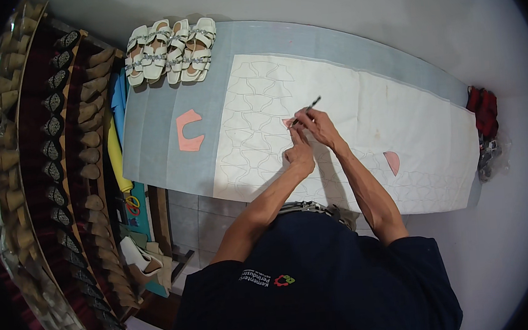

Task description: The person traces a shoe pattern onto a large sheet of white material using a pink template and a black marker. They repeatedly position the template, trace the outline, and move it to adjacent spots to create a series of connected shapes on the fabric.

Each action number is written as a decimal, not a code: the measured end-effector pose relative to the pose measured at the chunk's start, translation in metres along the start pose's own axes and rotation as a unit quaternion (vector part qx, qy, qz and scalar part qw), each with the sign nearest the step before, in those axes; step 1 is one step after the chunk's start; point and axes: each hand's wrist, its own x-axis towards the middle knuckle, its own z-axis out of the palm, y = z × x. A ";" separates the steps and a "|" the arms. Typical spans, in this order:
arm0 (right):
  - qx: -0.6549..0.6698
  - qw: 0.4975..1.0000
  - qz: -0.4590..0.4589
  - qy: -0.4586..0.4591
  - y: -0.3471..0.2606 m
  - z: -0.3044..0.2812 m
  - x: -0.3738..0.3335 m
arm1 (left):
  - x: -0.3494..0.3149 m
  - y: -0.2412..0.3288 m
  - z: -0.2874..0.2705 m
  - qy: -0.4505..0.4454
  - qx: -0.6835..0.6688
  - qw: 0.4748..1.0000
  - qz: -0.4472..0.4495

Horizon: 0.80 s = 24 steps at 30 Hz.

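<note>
A large white sheet (345, 93), perhaps leather or fabric, lies on the table with rows of curved outlines drawn on its left part and along its near edge. My right hand (318, 127) is closed round a dark pen (314, 103), its tip down beside a small pink pattern piece (286, 122). Fingers of my left hand (300, 156) stretch forward and press at that piece, with the thumb out to the side. Both hands partly cover the piece. A pink half-round pattern piece (391, 163) rests on the sheet farther right.
A notched pink pattern piece (182, 134) lies on the grey table cover (149, 127). White sandals (171, 51) stand at its far left corner. Left of the table are a rack of shoe lasts (89, 155), a yellow roll (116, 158) and orange-handled scissors (132, 205). A red bundle (484, 110) sits at the right end.
</note>
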 end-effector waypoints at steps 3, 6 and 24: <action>-0.074 0.992 0.031 -0.096 -0.017 0.000 -0.003 | 0.016 0.004 0.014 -0.027 0.039 0.999 -0.003; -0.122 0.986 0.046 -0.103 -0.009 0.000 -0.002 | 0.023 0.005 0.023 -0.017 0.076 0.997 0.015; -0.304 0.946 -0.068 -0.088 0.001 0.013 0.006 | 0.026 0.004 0.031 -0.036 0.118 0.991 0.047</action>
